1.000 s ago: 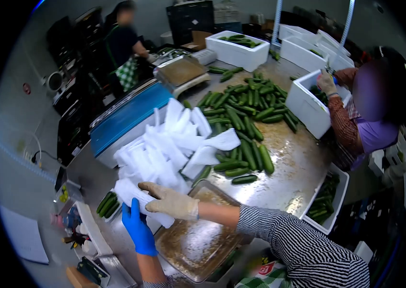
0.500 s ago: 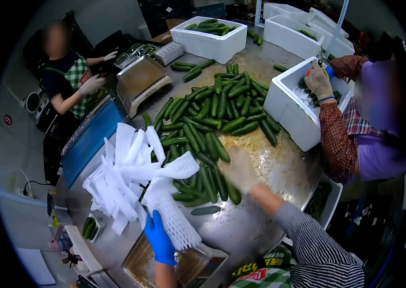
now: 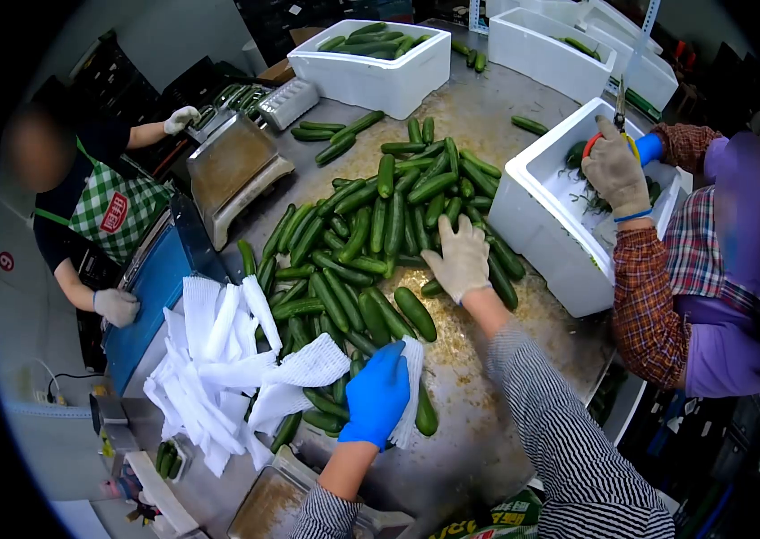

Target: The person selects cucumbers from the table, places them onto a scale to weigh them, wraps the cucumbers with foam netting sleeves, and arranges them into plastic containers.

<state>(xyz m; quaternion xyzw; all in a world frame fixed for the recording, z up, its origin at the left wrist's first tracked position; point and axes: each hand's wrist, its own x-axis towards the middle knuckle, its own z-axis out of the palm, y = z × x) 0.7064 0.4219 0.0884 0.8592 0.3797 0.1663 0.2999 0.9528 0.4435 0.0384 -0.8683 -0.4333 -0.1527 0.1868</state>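
1. Presently, the cucumbers (image 3: 395, 225) lie in a wide loose pile at the middle of the metal table (image 3: 488, 404), most of them flat and crossing each other.
2. At the near right edge of this pile is the person's right hand (image 3: 459, 259), in a pale glove. Its fingers are spread and no cucumber is seen in its grasp; whether the fingertips touch one, I cannot tell.
3. The left hand (image 3: 375, 395), in a blue glove, is bent around a white net sleeve (image 3: 410, 386), at the near edge of the pile. Its thumb is hidden.
4. As I judge, the step in hand is choosing a cucumber, while the sleeve is kept ready. The next move calls for the right fingers to close around one cucumber without pushing its neighbours, and for the left to keep the sleeve's mouth open.
5. More white nets (image 3: 218, 359) are heaped to the left of the pile.
6. Farther right, a co-worker's gloved hand (image 3: 618, 175) holds scissors (image 3: 620, 103) over a white foam box (image 3: 542, 234).
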